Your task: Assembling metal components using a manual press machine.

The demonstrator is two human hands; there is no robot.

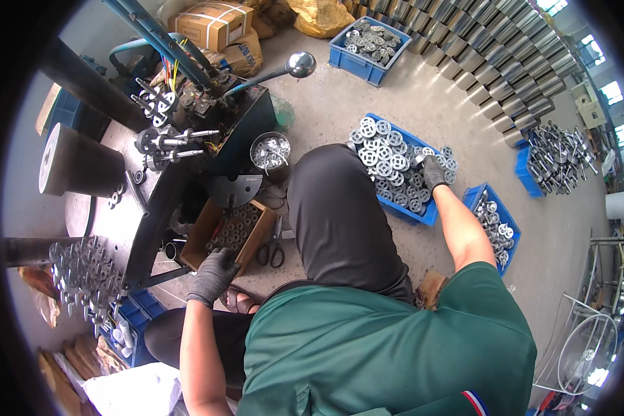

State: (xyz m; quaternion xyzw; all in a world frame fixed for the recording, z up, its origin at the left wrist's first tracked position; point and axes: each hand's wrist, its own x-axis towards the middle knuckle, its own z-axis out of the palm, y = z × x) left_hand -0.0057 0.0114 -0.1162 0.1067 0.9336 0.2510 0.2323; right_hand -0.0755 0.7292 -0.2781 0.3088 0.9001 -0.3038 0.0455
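Note:
My left hand (216,276), in a dark grey glove, is at the near edge of a wooden box (262,232) holding many small metal rings (236,227). Its fingers are slightly apart over the rim, and I see nothing held in them. Out to the right, my right hand (434,173), gloved too, reaches over a blue crate (423,216) heaped with spoked metal discs (385,156). Its fingers are closed around the edge of a shiny metal disc (420,159) at the crate's right side; the fingertips are partly hidden.
A machine with a ball-ended lever (300,65) and a round metal table (107,215) stand at left, bearing shaft assemblies (170,147). A bucket of parts (270,150) and scissors (270,254) lie between. Blue crates (367,69) and stacked metal cylinders (492,62) stand beyond.

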